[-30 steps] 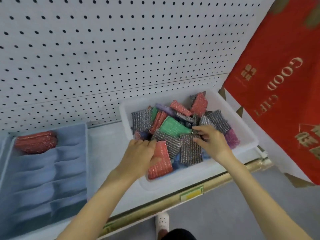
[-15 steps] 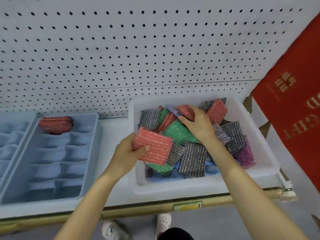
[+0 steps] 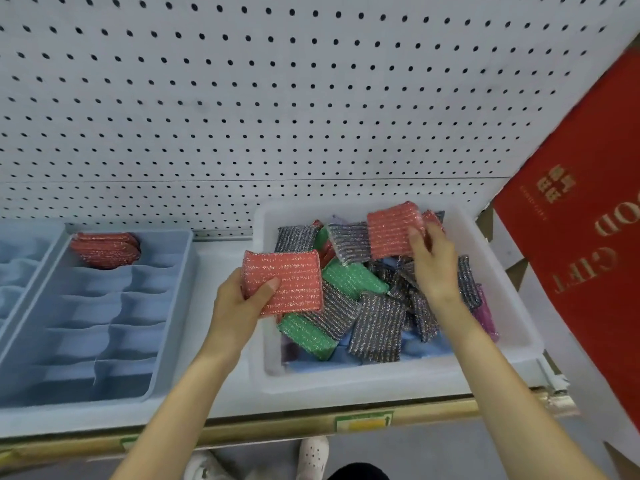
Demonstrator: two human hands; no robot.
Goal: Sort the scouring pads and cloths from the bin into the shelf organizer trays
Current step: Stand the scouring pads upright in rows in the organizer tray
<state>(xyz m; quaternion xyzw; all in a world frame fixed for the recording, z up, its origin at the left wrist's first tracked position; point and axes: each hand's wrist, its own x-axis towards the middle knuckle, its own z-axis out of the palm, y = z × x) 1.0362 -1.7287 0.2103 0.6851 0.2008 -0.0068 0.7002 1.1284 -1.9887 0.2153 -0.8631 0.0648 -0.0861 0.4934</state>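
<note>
A white bin point(image 3: 388, 379) on the shelf holds several scouring pads in grey, green, red and purple, with blue cloth underneath. My left hand point(image 3: 239, 306) grips a red scouring pad point(image 3: 287, 282) above the bin's left edge. My right hand point(image 3: 433, 265) holds a second red pad point(image 3: 391, 233) lifted over the back of the bin. To the left lies a blue organizer tray point(image 3: 173, 341) with many compartments; its far compartment holds a stack of red pads point(image 3: 105, 249).
A second blue tray point(image 3: 17, 258) shows at the far left edge. White pegboard point(image 3: 277, 98) backs the shelf. A red gift bag point(image 3: 588, 271) leans at the right. The shelf's gold front edge point(image 3: 277, 431) runs below; shoes stand on the floor under it.
My right hand has picked a second red pad out of the back of the bin and raised it. My left hand keeps its red pad, shifted slightly left.
</note>
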